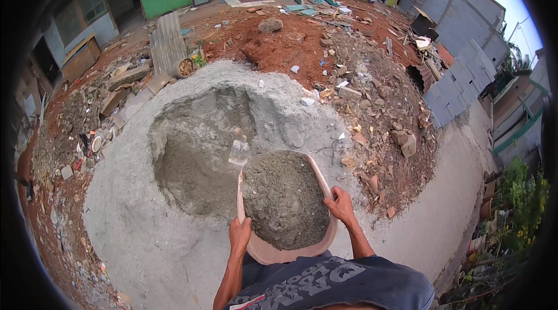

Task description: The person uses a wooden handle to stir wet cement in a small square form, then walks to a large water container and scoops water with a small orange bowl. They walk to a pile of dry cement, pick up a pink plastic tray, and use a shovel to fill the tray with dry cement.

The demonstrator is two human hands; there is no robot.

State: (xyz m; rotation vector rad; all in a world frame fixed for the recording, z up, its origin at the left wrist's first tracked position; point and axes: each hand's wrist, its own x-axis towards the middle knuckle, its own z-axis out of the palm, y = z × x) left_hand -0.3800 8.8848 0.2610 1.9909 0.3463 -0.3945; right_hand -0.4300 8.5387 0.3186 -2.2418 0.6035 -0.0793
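Both hands clenched on the round pinkish plastic basin (325, 239) full of grey sand mix: left hand (239, 234) grips its left rim, right hand (340, 204) the right rim. Basin held at chest, over the grey sand pile (145, 217) w/ a hollow in the middle.

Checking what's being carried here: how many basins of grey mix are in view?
1. A single pinkish basin heaped with grey mix, held at its rim by the left hand and the right hand, over the grey sand pile. Others could lie outside the view.
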